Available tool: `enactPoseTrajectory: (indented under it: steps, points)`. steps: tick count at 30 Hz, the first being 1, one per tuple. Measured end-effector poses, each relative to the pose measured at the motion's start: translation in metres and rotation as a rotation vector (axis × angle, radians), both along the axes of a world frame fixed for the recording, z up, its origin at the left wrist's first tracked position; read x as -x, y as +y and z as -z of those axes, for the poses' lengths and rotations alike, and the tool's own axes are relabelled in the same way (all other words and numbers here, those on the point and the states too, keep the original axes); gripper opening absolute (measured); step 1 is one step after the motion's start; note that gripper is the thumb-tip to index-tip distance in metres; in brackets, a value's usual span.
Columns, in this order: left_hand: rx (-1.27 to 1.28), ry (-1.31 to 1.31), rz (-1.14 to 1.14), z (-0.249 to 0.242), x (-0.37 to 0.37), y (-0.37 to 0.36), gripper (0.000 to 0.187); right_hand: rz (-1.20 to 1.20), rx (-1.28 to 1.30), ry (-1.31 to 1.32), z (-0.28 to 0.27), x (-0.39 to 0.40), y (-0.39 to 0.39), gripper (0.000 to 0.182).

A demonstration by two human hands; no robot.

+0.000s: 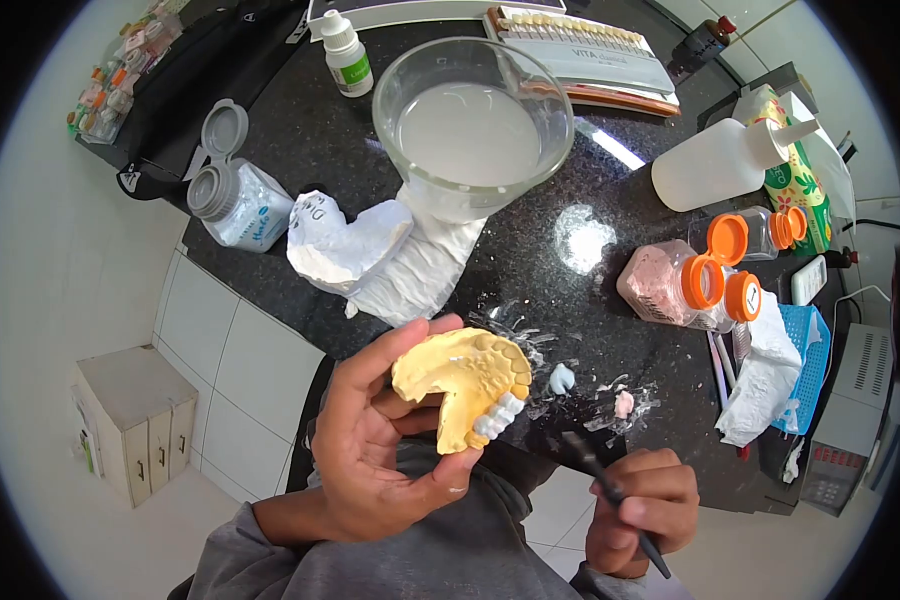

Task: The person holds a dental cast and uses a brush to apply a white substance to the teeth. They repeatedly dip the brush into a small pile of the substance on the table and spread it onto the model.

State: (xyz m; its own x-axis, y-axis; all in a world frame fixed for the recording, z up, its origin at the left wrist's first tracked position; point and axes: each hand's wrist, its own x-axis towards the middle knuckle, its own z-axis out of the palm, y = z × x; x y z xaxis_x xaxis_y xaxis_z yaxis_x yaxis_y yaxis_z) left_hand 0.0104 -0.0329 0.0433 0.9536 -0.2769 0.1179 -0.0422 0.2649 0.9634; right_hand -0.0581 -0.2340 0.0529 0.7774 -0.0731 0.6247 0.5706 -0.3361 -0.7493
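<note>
My left hand (pixel 375 455) grips a yellow dental cast (pixel 455 365), its tooth row turned upward. A short run of whitish-grey teeth (pixel 500 417) sits along the cast's lower right side. In my right hand (pixel 655 500), the fingers close around a slim black tool (pixel 612 488), its blurred tip pointing up and left, apart from the cast. Just right of the cast, a pale blue lump (pixel 562 378) lies on the dark countertop (pixel 530 270) among whitish smears. Further right is a small pink lump (pixel 624 404), also ringed by smears.
Behind the cast stand a glass bowl (pixel 388 150) of cloudy liquid, a folded white cloth (pixel 415 270) and a white cast (pixel 335 250). A flip-lid jar (pixel 245 212) is at left. Orange-lidded jars (pixel 655 285), a squeeze bottle (pixel 705 165) and crumpled tissue (pixel 760 375) line the right.
</note>
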Motion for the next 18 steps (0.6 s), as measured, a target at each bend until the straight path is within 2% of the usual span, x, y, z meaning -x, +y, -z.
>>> enactPoseTrajectory:
  steps: [3,5,6,8,11,13,16,18]
  points:
    - [0.042,0.092,0.012,-0.006,-0.002,0.001,0.080,0.135,-0.030,0.080,-0.004,0.001,0.000,0.019]
    - [0.119,0.274,0.095,-0.010,-0.003,0.005,0.078,0.175,0.004,0.151,-0.006,0.003,-0.004,0.018]
    - [0.112,0.267,0.095,-0.012,-0.004,0.005,0.078,0.213,0.044,0.231,-0.007,0.004,-0.004,0.018]
    - [0.151,0.430,0.082,-0.017,-0.004,0.003,0.082,0.226,0.021,0.256,-0.008,0.004,-0.004,0.018]
    - [0.177,0.489,0.071,-0.024,-0.006,0.003,0.084,0.239,0.051,0.294,-0.006,0.003,-0.002,0.019]
    - [0.192,0.538,0.090,-0.027,-0.007,0.003,0.083,0.333,-0.058,0.367,-0.005,0.001,0.003,0.017]
    - [0.205,0.579,0.097,-0.030,-0.008,0.005,0.083,0.343,-0.094,0.373,-0.002,0.002,0.005,0.015]
    - [0.349,0.601,0.187,-0.028,-0.009,0.012,0.069,0.340,-0.096,0.374,-0.002,0.001,0.005,0.015]
